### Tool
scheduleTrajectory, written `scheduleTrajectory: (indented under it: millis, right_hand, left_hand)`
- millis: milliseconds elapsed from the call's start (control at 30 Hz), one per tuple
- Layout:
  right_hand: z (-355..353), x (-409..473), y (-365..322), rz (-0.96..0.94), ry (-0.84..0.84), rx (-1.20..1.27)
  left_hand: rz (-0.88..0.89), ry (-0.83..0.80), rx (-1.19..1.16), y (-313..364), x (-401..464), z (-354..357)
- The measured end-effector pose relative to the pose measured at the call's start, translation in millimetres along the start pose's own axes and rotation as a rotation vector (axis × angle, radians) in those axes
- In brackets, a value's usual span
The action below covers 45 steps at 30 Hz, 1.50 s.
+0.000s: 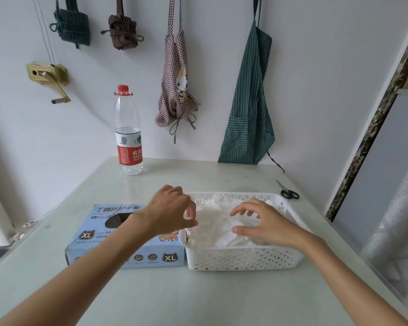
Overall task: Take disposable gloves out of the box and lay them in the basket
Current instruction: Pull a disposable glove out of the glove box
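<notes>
**Both hands over the basket of gloves**

We see a pale table (pixel 151 297) standing against a white wall. From the wall hang a green striped apron (pixel 247 114) and a checked apron (pixel 177 90), with two folded bundles higher up on the left.

Near the front edge of the table, to the right of its middle, stands the white perforated basket (pixel 243 258). The white gloves (pixel 212 229) lie in it as a crumpled heap that fills most of it. Touching the basket's left wall lies the blue glove box (pixel 99 238), flat, with its oval opening upward.

At the far edge, on the left, a water bottle (pixel 128 137) stands upright. Black-handled scissors (pixel 289 192) lie near the right edge, behind the basket.

Our left hand (pixel 170 212) is above the left rim of the basket, the fingers curled toward the thumb; we cannot tell if they pinch a glove. Our right hand (pixel 266 222) hovers over the gloves with fingers spread and lightly bent, the thumb low against the heap.
</notes>
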State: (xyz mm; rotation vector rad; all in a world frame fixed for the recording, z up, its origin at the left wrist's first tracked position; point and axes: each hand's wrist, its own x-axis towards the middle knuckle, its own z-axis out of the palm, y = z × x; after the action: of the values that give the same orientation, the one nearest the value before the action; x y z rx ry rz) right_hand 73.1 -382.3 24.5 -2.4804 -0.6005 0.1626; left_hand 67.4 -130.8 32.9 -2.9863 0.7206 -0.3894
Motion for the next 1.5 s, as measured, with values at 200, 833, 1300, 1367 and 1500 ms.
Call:
scheduleTrajectory:
  millis: [200, 833, 1300, 1367, 1500]
  right_hand:
    - [-3.0, 6.4, -13.8, 0.037, -0.007, -0.080]
    - [93.9, 118.2, -142.5, -0.225, -0.093, -0.574]
    - [80.8, 127.0, -162.6, -0.168, -0.082, -0.167]
    - [81.8, 124.2, -163.9, -0.184, -0.039, -0.117]
    - [87.2, 121.5, -161.5, -0.170, 0.147, 0.036]
  left_hand:
    - [-0.035, 0.022, -0.121, -6.1, -13.0, -5.6]
    - [-0.527, -0.397, -0.476, -139.6, -107.3, 24.5]
    - [-0.519, -0.359, -0.371, -142.4, -102.9, 29.5]
    - [-0.498, -0.323, -0.383, -143.2, -102.6, 25.2]
    - [-0.432, -0.097, -0.537, -139.2, -100.2, 14.1]
